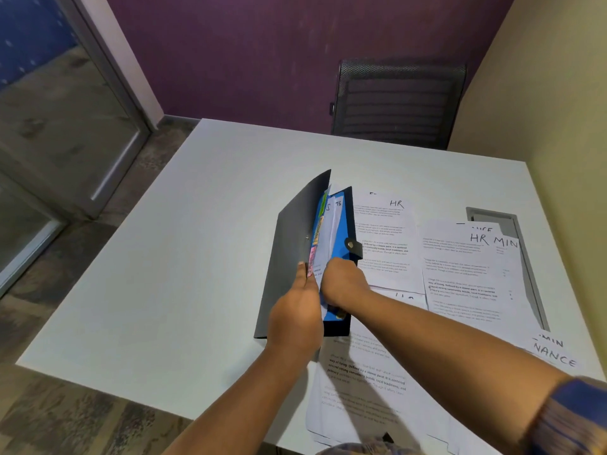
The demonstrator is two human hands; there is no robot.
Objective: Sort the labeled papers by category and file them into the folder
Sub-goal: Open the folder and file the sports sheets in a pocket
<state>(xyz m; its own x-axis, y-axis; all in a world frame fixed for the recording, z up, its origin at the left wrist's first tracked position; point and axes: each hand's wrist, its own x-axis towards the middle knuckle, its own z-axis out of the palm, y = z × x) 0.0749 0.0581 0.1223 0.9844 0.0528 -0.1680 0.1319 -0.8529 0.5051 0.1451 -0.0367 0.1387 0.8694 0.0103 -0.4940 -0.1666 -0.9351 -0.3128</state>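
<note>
Your right sleeve (578,418), striped in blue, fills the lower right corner. That forearm crosses a printed sheet (358,382) overhanging the near edge of the white table (147,257).

Your left hand (295,310) grips the lower part of the dark grey front cover of the folder (289,254). The thumb lies up along the cover's free edge, and the cover stands raised off the table.

Your right hand (343,284) sits just right of that grip, touching it, and reaches into the opened folder. Its fingers are buried between a white sheet (333,224) and a blue divider (341,238). You cannot tell whether they pinch the paper or merely part the pockets.

Above both hands, coloured index tabs (317,236) run up the dividers' edge. A snap clasp (350,245) on a black strap sits just above your right knuckles.

Right of the grip, loose papers lie flat on the table. An HR sheet (387,238) lies just beside the folder's back cover. Farther right, a second HR sheet (460,277) overlaps a sheet reading "MIN" (507,257). Beside your right forearm lies a sheet ending "NANCE" (555,354). A grey cable hatch (492,216) shows beyond those papers.

Well beyond the grip, a black mesh chair (399,103) stands at the table's far side.
</note>
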